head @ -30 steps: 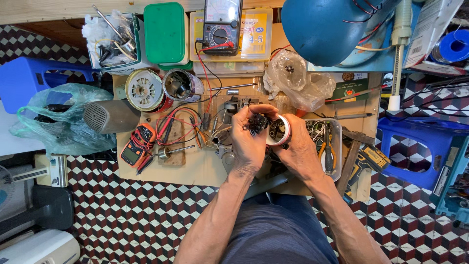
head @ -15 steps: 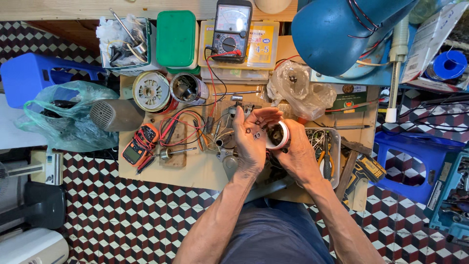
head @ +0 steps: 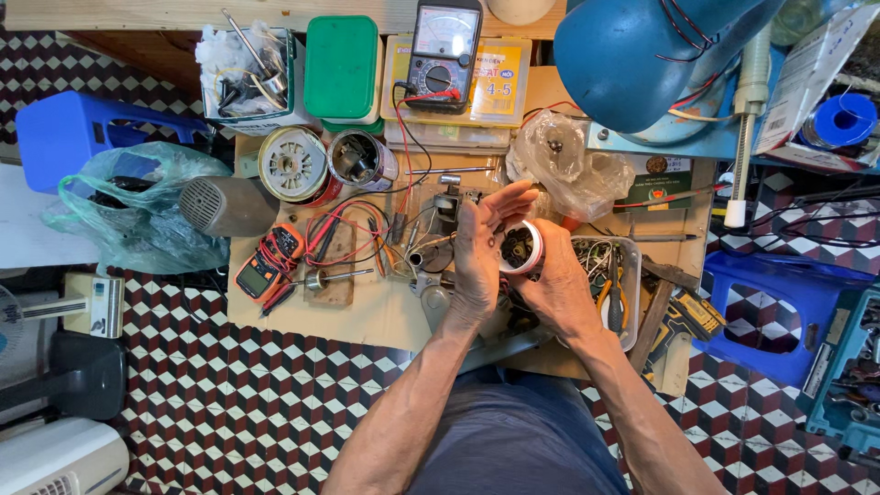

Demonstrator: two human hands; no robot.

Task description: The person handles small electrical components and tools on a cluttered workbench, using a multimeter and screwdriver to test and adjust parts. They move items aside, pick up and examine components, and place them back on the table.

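The left hand stands edge-up, fingers straight and spread, palm pressed to the motor. The right hand cups that motor from below, fingers curled round its white shell. A tray of tools lies just right.

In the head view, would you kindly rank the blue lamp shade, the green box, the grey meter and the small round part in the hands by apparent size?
1. Blue lamp shade, though it sits nearer the camera.
2. Green box.
3. Grey meter.
4. Small round part, held by the right hand.
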